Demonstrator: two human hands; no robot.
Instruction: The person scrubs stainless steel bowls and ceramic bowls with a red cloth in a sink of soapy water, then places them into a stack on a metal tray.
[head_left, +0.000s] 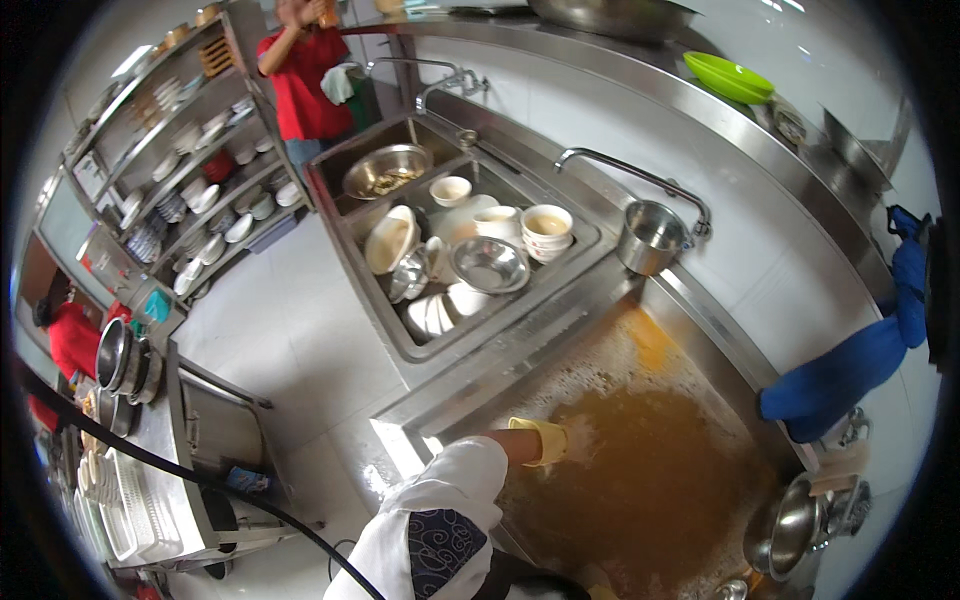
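My left hand wears a yellow rubber glove and reaches into murky brown water in a deep stainless steel sink. Only the glove's cuff shows clearly; the fingers and anything in them are hidden under the water. Pale foam and an orange patch float along the far side. My right hand is out of view; a small yellowish patch at the bottom edge is too little to identify. A steel bowl leans at the sink's right side.
A neighbouring sink holds white bowls and a steel bowl. A steel pot stands beneath a swivel faucet. Blue cloth hangs right. A black cable crosses the view. A person in red stands beyond the sinks.
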